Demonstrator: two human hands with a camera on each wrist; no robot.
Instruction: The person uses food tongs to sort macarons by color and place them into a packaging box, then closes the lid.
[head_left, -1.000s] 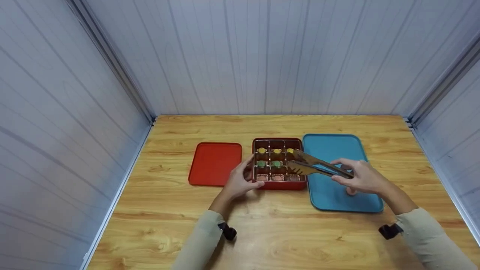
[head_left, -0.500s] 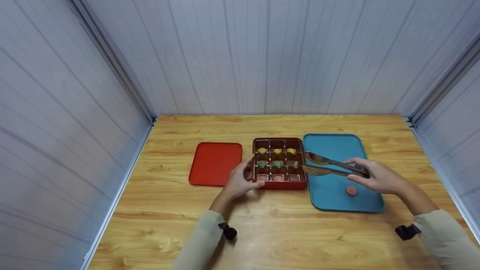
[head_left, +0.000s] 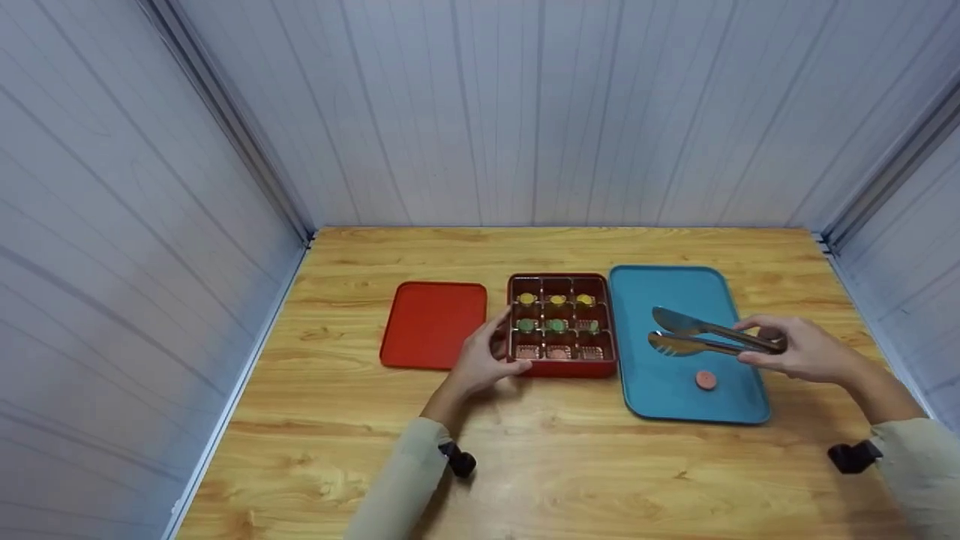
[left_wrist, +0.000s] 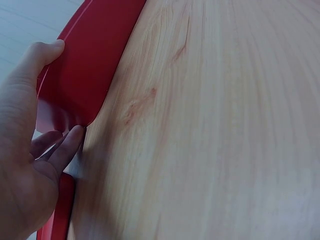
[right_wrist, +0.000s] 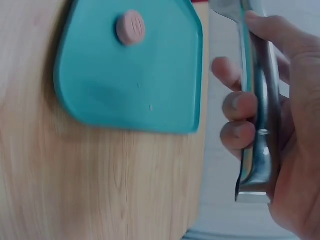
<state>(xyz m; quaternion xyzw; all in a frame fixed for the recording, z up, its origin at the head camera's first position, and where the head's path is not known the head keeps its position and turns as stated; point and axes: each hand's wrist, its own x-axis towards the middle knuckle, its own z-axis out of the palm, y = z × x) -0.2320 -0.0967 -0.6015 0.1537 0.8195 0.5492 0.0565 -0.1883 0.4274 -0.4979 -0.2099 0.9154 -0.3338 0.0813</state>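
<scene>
My left hand (head_left: 481, 361) holds the near-left corner of a dark red box (head_left: 566, 369), its thumb on the front side and its fingers at the left side. In the left wrist view the thumb presses the red box wall (left_wrist: 95, 60). The clear insert's compartments hold yellow round pieces (head_left: 557, 300) in the back row, green ones (head_left: 556, 325) in the middle and pinkish ones (head_left: 559, 352) in front; the front right cell is unclear. Metal tongs (head_left: 712, 330) are in my right hand (head_left: 806, 349), tips apart with nothing between them, over a blue tray (head_left: 660, 397).
A pink round piece (head_left: 706, 380) with an embossed top lies on the tray's near part. Left of the box is a flat red lid (head_left: 433, 326). The wooden table (head_left: 570, 465) ends at pale panel walls (head_left: 525, 112) behind and at both sides.
The tongs and my right hand have drawn back rightward from the box to over the tray. A green piece now shows in the middle row's right compartment. My left hand stays put.
</scene>
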